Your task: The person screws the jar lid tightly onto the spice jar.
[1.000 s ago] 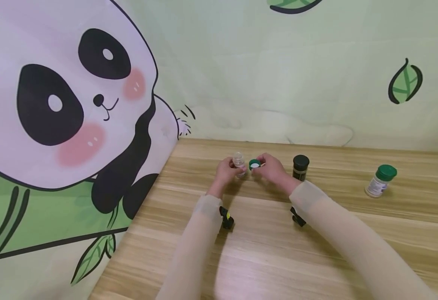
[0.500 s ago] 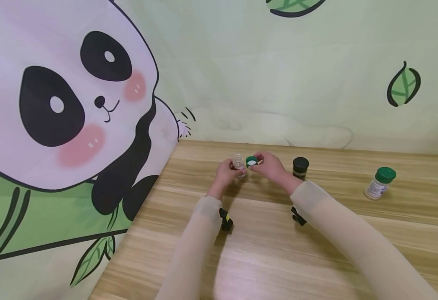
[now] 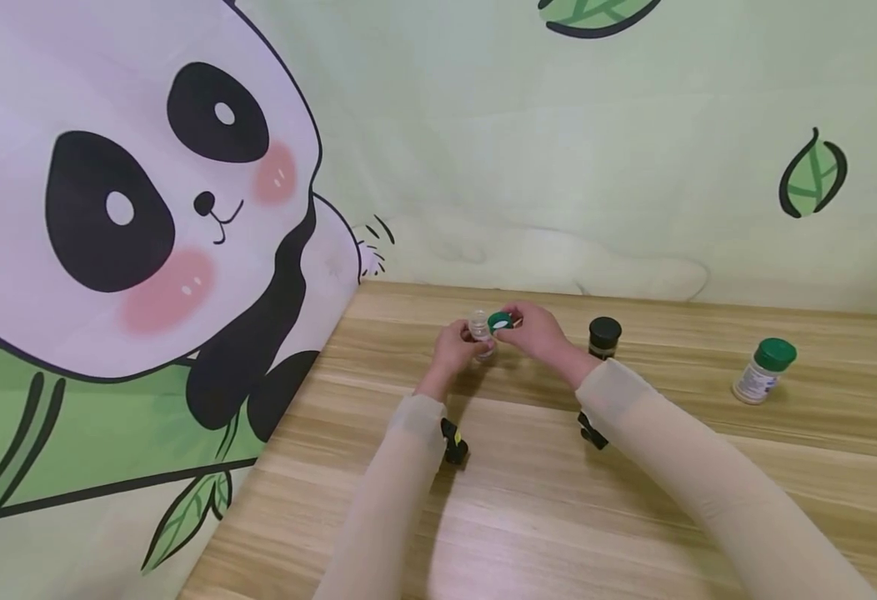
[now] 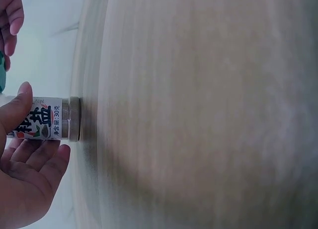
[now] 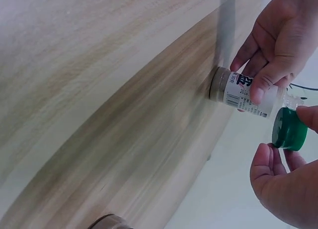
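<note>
Bottle (image 5: 240, 96) stands near far edge of tabletop (image 3: 521, 508); your left hand (image 3: 452, 348) curls around it, your right hand (image 3: 539, 335) pinches green cap (image 3: 498, 322); loose left grip could let it tip

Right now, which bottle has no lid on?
The bottle in the left hand; its neck is bare. The black-topped bottle and green-topped bottle are closed.

wooden table (image 3: 521, 500) | open bottle (image 4: 48, 118) | black-capped bottle (image 3: 604, 336) | green-capped bottle (image 3: 764, 372)
</note>
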Demonstrator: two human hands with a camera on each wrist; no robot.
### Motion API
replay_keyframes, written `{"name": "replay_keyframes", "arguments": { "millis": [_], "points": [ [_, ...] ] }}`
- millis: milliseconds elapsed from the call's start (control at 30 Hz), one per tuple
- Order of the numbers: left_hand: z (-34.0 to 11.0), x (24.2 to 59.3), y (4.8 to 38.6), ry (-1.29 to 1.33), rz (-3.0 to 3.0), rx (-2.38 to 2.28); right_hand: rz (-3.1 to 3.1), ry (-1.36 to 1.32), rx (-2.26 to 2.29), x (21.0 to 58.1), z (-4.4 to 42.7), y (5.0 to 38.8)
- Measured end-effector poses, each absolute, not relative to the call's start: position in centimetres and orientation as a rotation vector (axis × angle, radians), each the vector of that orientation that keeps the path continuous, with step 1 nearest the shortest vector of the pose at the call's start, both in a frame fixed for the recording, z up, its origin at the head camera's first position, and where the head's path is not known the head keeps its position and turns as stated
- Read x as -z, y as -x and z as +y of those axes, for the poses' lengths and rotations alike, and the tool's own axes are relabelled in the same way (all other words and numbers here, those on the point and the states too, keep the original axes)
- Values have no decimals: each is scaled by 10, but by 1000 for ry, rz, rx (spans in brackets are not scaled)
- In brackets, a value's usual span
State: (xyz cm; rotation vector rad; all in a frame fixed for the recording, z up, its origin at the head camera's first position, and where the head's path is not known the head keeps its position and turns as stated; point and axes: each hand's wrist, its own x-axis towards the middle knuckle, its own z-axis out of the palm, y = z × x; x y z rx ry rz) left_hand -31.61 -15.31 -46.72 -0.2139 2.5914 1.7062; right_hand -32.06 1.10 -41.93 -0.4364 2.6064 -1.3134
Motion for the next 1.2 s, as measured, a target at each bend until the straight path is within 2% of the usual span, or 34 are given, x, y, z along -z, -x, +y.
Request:
{"name": "replay_keyframes", "arguments": {
  "millis": [667,1200],
  "points": [
    [-154,470,319,201,2564,-1737,2624,465,1254,411,8,322],
    [-156,470,317,196,2581,-1707,2538,503,1416,413,-6,329]
  ]
}}
